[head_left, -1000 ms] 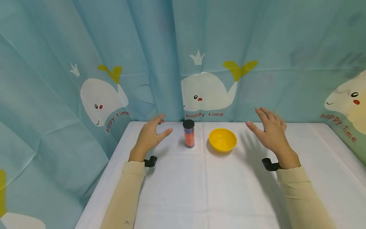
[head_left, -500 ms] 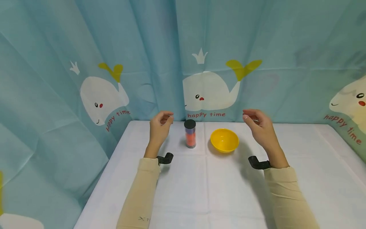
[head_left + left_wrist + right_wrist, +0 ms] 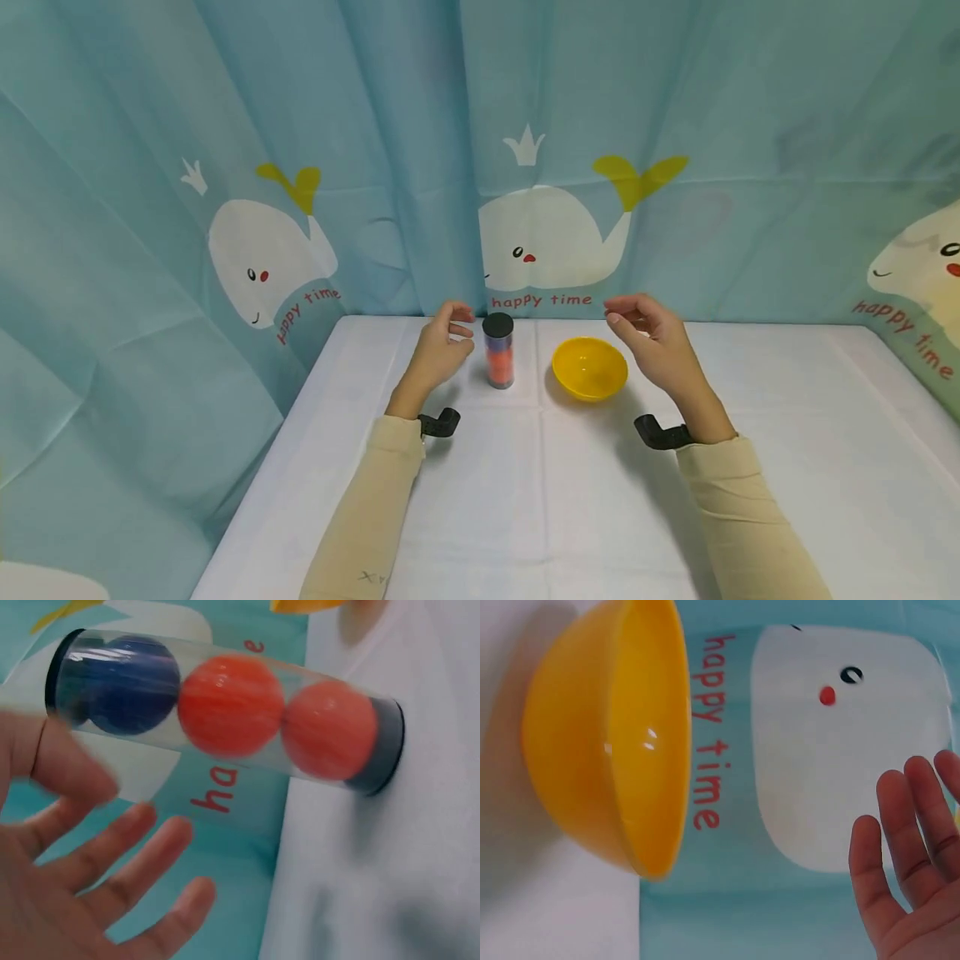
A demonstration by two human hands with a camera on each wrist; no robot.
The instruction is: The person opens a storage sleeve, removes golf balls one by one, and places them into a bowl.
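A clear tube (image 3: 499, 352) with a black lid stands upright on the white table. Through its wall in the left wrist view show a dark blue ball (image 3: 135, 684) and two orange balls (image 3: 231, 705), stacked in a row. My left hand (image 3: 441, 350) is just left of the tube, thumb and fingers spread and loosely bent, holding nothing. To the tube's right sits a yellow bowl (image 3: 589, 369), its inside bare. Up and right of the bowl's rim hovers my right hand (image 3: 658, 343), fingers relaxed and nothing in them.
A white cloth covers the table (image 3: 495, 500). Behind it and along the left hangs a blue curtain (image 3: 405, 167) with printed whales, close to the table's back edge. Each wrist wears a black camera mount (image 3: 441, 422).
Both hands have come inward, the left toward the tube and the right toward the bowl. Their fingers are less spread than a second ago. Tube and bowl stay put.
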